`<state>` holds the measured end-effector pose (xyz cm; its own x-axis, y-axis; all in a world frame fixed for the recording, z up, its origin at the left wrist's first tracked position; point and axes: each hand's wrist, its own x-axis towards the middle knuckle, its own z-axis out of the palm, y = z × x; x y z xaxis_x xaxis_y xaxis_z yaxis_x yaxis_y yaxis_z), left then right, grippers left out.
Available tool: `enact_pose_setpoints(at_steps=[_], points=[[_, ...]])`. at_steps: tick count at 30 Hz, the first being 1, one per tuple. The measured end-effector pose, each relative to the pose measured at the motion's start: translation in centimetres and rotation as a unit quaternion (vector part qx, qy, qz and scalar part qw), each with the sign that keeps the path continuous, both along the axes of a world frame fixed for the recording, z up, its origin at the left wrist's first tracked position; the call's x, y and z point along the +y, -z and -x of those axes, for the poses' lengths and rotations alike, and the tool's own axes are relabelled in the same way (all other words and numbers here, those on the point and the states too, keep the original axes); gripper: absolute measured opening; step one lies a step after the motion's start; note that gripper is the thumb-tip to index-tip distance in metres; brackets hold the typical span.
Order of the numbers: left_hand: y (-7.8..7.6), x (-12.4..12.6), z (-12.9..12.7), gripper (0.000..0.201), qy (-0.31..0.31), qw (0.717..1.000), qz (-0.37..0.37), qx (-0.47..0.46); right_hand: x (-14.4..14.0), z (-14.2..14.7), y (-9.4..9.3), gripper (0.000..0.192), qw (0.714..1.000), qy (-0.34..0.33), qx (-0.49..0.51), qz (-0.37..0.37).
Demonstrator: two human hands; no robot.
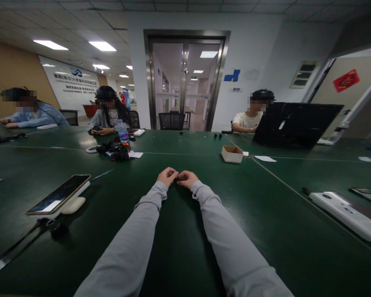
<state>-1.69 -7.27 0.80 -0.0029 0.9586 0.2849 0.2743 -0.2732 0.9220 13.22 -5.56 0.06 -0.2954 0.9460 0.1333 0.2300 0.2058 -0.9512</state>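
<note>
The green table (266, 214) fills the scene from near to far, and your grey sleeves (132, 243) reach out across its middle. At the far right, an open black laptop (293, 123) stands in front of a seated person; two more people sit at the far left. A white device (346, 210) lies at the near right. At the near left, a phone (60, 193) leans on a white case. A heap of black parts (114, 150) sits far left of centre beside a water bottle (123, 131), and a small cardboard box (232, 154) stands right of centre. Your left hand (167, 176) and right hand (187, 179) meet at mid-table, fingertips touching, fingers curled in close. Whatever they pinch is too small to tell; it lies between the fingertips.
</note>
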Motion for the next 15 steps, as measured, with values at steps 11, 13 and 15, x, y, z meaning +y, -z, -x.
enact_pose_setpoints(at_steps=[11,13,15], points=[[0.3,-0.2,-0.7,0.032,0.024,0.999,0.014,0.019,-2.2,2.3,-1.9,0.048,0.995,-0.037,0.068,0.064],[-0.7,-1.0,-0.5,0.033,0.054,0.998,0.03,0.027,-2.2,1.6,-1.6,0.048,0.992,-0.039,0.095,0.079],[-2.4,-2.3,0.5,0.037,0.092,0.992,0.042,0.072,-2.5,0.2,-1.6,0.05,0.99,-0.037,0.101,0.089]])
